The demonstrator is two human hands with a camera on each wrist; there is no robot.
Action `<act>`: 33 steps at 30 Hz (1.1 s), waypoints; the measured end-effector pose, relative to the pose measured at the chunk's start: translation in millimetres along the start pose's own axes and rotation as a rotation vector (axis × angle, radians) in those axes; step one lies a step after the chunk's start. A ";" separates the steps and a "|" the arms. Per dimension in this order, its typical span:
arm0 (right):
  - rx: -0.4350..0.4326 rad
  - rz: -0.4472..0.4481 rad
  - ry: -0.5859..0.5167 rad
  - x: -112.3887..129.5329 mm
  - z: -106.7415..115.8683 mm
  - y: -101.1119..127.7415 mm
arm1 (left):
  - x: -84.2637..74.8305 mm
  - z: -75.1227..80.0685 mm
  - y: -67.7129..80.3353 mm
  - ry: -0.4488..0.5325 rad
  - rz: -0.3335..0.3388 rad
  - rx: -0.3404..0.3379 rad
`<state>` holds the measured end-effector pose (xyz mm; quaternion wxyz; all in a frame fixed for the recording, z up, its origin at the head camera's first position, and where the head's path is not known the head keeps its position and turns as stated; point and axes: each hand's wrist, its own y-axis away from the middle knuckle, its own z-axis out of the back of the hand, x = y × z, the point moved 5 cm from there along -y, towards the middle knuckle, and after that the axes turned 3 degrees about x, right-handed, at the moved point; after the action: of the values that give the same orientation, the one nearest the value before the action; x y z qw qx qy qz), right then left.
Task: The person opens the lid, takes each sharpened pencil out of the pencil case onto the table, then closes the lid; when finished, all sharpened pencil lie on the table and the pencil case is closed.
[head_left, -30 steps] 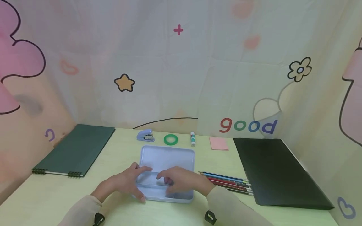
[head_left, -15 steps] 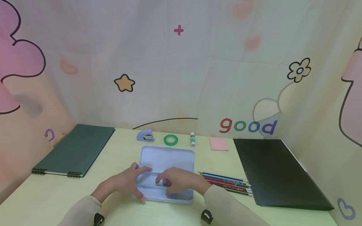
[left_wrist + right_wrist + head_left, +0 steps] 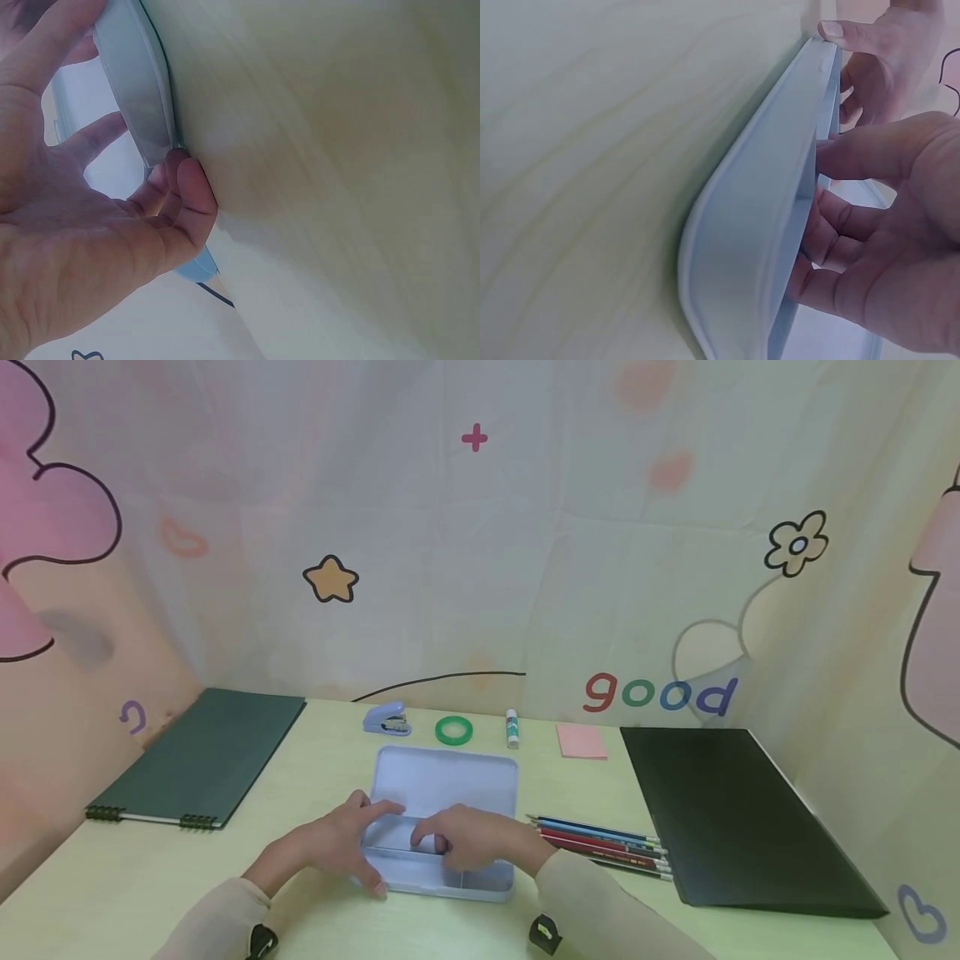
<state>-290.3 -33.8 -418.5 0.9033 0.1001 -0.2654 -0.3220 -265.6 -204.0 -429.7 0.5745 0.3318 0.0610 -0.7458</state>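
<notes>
A pale blue pencil case lies on the table with its lid folded back. My left hand holds its left end, the thumb at the front corner and the index finger near the hinge side. In the left wrist view, other fingers of that hand curl against the end of the case. My right hand reaches down into the case with bent fingers, over the long inner divider. In the right wrist view its fingertips sink behind the case's wall, so whether they pinch anything is hidden.
Several pencils lie right of the case, beside a black folder. Behind stand a stapler, a green tape roll, a glue stick and pink sticky notes. A green spiral notebook lies left.
My right hand and forearm have shifted slightly left inside the pencil case. The left hand and the case keep their places.
</notes>
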 end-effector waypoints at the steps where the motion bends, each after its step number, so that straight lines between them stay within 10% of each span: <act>1: 0.005 -0.005 0.003 0.3 0.1 0.0 | -0.1 -0.1 0.0 0.000 -0.001 -0.001; 33: -0.007 0.030 0.029 5.7 12.9 1.5 | 1.4 -0.7 -1.5 0.008 0.032 -0.012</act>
<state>-292.8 -36.4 -404.8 0.9122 0.0974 -0.2525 -0.3078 -266.8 -204.3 -431.4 0.5881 0.3324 0.0625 -0.7347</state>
